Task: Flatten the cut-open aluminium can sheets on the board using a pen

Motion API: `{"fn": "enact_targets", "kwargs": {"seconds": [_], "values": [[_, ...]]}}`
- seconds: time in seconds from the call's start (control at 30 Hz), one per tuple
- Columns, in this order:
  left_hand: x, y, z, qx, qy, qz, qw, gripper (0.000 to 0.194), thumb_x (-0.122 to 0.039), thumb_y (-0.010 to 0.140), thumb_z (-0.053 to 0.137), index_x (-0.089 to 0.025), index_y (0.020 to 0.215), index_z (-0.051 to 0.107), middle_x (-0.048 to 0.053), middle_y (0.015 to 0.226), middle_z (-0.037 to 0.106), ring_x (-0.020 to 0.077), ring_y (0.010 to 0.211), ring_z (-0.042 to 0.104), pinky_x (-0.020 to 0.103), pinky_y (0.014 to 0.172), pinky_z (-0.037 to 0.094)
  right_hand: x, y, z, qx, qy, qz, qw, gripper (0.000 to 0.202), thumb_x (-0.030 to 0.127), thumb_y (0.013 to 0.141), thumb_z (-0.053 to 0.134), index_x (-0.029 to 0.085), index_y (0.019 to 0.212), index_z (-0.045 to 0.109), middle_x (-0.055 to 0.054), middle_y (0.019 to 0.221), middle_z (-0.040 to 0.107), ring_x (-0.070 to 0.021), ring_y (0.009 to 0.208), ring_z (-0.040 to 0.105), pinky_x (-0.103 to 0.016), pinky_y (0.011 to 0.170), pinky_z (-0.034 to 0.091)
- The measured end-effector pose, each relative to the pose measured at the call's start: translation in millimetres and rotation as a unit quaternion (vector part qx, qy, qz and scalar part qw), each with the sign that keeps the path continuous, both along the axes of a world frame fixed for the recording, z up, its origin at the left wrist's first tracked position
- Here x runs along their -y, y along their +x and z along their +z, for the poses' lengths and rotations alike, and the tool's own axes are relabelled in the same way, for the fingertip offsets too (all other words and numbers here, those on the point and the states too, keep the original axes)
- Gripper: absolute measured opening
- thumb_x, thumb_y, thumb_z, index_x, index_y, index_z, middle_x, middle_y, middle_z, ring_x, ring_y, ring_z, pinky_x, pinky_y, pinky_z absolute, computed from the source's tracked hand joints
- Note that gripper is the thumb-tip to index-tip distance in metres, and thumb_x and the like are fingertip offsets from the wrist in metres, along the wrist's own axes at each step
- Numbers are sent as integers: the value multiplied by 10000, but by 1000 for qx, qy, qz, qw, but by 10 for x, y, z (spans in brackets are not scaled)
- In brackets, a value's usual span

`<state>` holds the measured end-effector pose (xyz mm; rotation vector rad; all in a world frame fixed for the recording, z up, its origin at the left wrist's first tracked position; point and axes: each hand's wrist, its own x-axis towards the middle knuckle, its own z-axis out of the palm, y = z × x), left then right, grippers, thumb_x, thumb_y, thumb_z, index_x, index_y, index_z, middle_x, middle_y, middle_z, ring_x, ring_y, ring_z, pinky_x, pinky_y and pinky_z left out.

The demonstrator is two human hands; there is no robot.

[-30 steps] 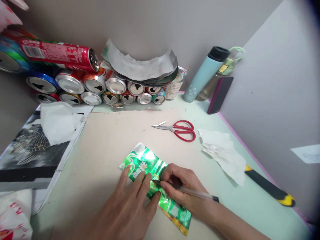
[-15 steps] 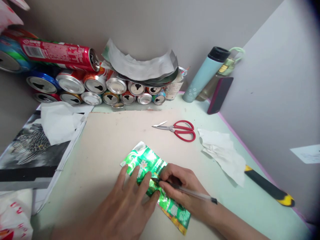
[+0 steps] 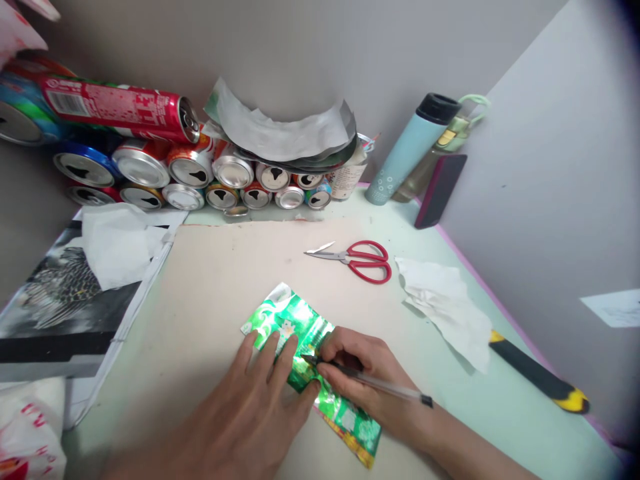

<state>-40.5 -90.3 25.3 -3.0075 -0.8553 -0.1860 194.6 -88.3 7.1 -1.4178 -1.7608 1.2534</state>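
A shiny green printed sheet (image 3: 320, 327) lies at a slant on the beige board (image 3: 210, 280). My left hand (image 3: 265, 393) is spread over its lower left edge, fingertips pressing on the sheet. My right hand (image 3: 370, 373) is closed round a clear pen with a black grip (image 3: 385, 385), its tip at the middle of the sheet, close to the left fingers. Above the sheet lie red-handled scissors (image 3: 350, 257), blades pointing left.
Drink cans (image 3: 190, 167) are stacked along the back, with curved metal sheets (image 3: 285, 137) on top. A blue bottle (image 3: 405, 153) and dark phone-like slab (image 3: 440, 191) stand back right. Crumpled paper (image 3: 445, 300) and a black-yellow tool (image 3: 535, 370) lie right; a picture (image 3: 65, 300) lies left.
The fingers of my left hand have shifted slightly left on the green sheet, away from the pen tip. The pen tip has moved very slightly left and up.
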Motion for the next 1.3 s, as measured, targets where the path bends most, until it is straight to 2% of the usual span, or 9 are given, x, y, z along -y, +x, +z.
{"fn": "enact_targets", "kwargs": {"seconds": [0.2,0.43,0.7,0.8,0.93,0.97,1.0,1.13,1.3], "values": [[1,-4,-20,13,8,2,1000,363,-312,1026,520,-272,1372,624,116,1386,639,298,1303,564,479,1117,377,-4,8,-11,-6,6,7,1000,204,288,935,636,215,776,531,25,730,530,-119,642,455,-218,551,374],[-41,-59,-98,9,17,-36,999,438,-280,1000,560,-245,1437,567,152,1408,615,313,1307,562,501,1124,372,6,8,-15,-4,1,4,1000,187,271,928,639,214,779,542,25,730,531,-119,640,457,-213,547,375],[2,-1,-4,-28,5,-8,1000,416,-242,1000,538,-261,1413,582,147,1410,610,327,1321,559,534,1120,369,-10,1,-3,2,8,6,1000,181,246,922,629,210,767,541,29,714,529,-110,609,431,-213,532,358],[-6,-21,-53,-7,19,-19,1000,438,-237,983,541,-248,1420,566,157,1410,606,341,1326,554,538,1106,386,-8,-3,-5,-8,6,-3,1000,181,234,923,615,208,763,534,34,704,511,-107,605,411,-211,531,353],[-25,-52,-173,20,37,-44,998,594,-94,884,527,-225,1463,522,164,1451,574,339,1365,518,537,1149,332,2,9,-16,-16,3,3,1000,159,240,916,633,204,783,555,36,710,511,-106,608,408,-206,533,355],[-28,-56,-193,19,41,-39,998,581,-96,882,518,-221,1449,533,162,1433,589,341,1357,524,544,1150,327,3,14,-17,-15,4,5,1000,154,236,917,631,204,787,556,36,714,511,-104,606,406,-205,531,351],[-30,-60,-204,63,66,-20,996,536,-96,870,496,-219,1385,582,154,1351,641,347,1309,561,565,1136,330,3,19,-17,-14,7,8,1000,154,228,918,623,204,785,550,37,716,511,-103,607,404,-204,531,348],[-41,-93,-175,22,28,-47,998,666,-62,861,487,-239,1503,469,159,1489,547,344,1367,523,539,1152,328,-3,41,-5,-12,22,15,1000,200,180,921,576,211,747,483,50,699,473,-99,604,388,-203,530,327],[-53,-112,-132,30,50,-58,997,652,-57,843,498,-209,1478,488,185,1452,575,369,1337,545,546,1080,406,-9,40,7,-29,0,1,1000,219,179,934,561,215,741,464,64,672,443,-96,584,372,-203,520,319]]}}
